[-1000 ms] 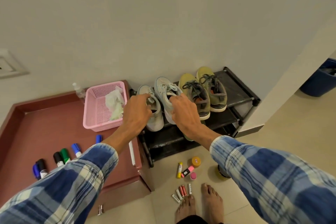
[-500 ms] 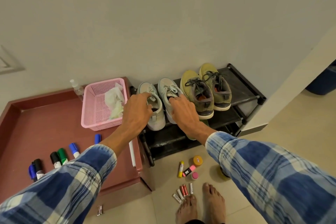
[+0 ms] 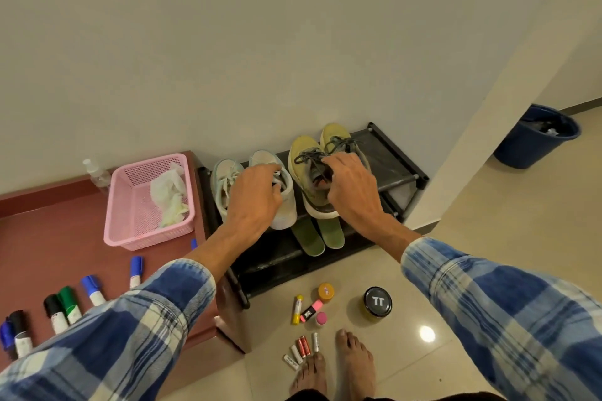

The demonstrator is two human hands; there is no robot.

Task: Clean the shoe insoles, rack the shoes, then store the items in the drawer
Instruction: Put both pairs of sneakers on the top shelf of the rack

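Observation:
Two pale white shoes [image 3: 224,185] [image 3: 285,208] and two yellow-green shoes [image 3: 308,153] [image 3: 335,135] stand side by side on the top shelf of the black shoe rack [image 3: 395,161]. My left hand [image 3: 252,202] grips the collar of the right white shoe, thumb at its opening. At the laces and opening of the left yellow shoe, my right hand [image 3: 353,195] curls its fingers around the shoe. Two green insoles [image 3: 308,238] [image 3: 331,233] lie on the lower shelf under the yellow shoes.
Left of the rack, a reddish cabinet top [image 3: 49,238] bears a pink basket [image 3: 130,225] with crumpled tissue [image 3: 169,195], a spray bottle [image 3: 94,172] and several markers [image 3: 93,290]. Batteries [image 3: 301,348], small tubes [image 3: 309,309] and a black-lidded jar [image 3: 378,303] lie on the floor by my bare feet. A blue bin [image 3: 534,140] stands far right.
My right hand has moved from the right white shoe to the left yellow shoe. My left hand has shifted from the left white shoe to the right one.

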